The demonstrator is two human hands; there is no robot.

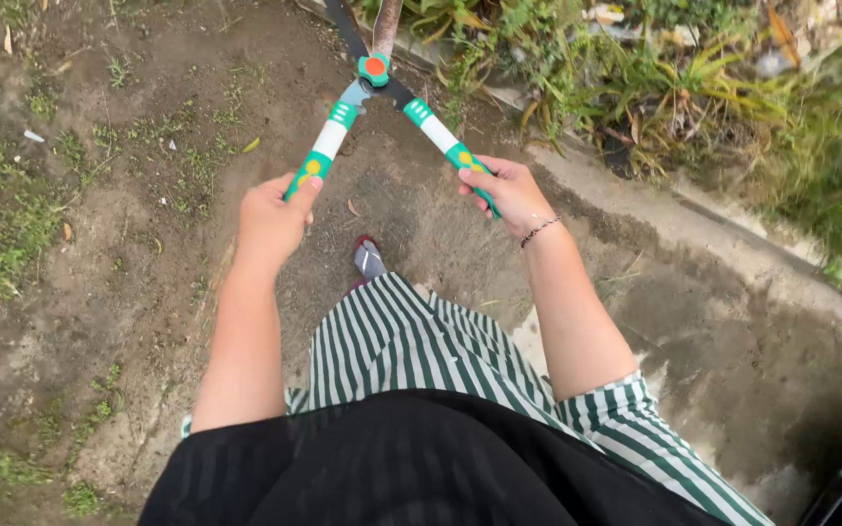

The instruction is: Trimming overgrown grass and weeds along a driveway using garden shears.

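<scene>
Left hand (270, 219) wrapped around one handle, right hand (509, 193) around the other, of the shears (374, 70) at twelve o'clock. Blades spread about a stem (385, 24), uncut; plants (655, 88) at one o'clock untrimmed.

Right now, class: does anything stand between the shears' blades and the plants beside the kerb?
Nothing visible does. The left hand and right hand hold the shears by the handles, spread apart. The blades run out of the top edge beside the plants, so their tips cannot be seen.
</scene>
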